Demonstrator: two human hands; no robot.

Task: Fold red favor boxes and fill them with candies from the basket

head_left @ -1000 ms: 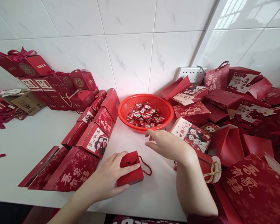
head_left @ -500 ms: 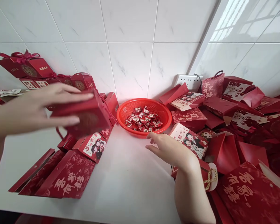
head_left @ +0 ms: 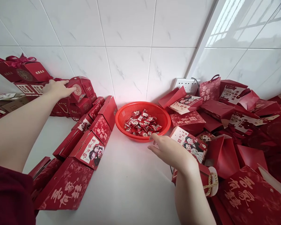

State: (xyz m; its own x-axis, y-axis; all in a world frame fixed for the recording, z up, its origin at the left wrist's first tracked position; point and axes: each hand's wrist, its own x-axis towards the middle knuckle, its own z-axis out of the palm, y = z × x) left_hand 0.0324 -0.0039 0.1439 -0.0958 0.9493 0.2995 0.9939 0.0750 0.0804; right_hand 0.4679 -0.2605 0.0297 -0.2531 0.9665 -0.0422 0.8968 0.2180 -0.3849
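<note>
At the back left, my left hand (head_left: 57, 90) rests on a red box with a round gold emblem (head_left: 76, 90), its fingers over the box's top and side. My right hand (head_left: 167, 150) hovers with nothing in it, thumb and fingers apart, just in front of the red plastic basket (head_left: 120, 127). Small wrapped candies (head_left: 142, 122) lie inside the basket. To the right of that hand is a box with a cartoon couple (head_left: 189, 143).
Red boxes (head_left: 67, 187) stand in rows on the white table (head_left: 128, 193) at the left. A ribboned box (head_left: 21, 70) tops the back left stack. Many red boxes and bags (head_left: 255, 190) are heaped at the right. A power strip (head_left: 186, 85) sits against the tiled wall.
My left hand has carried the red box away from above the left rows to the stack at the back left. My right hand has stayed nearly still. The view has shifted slightly.
</note>
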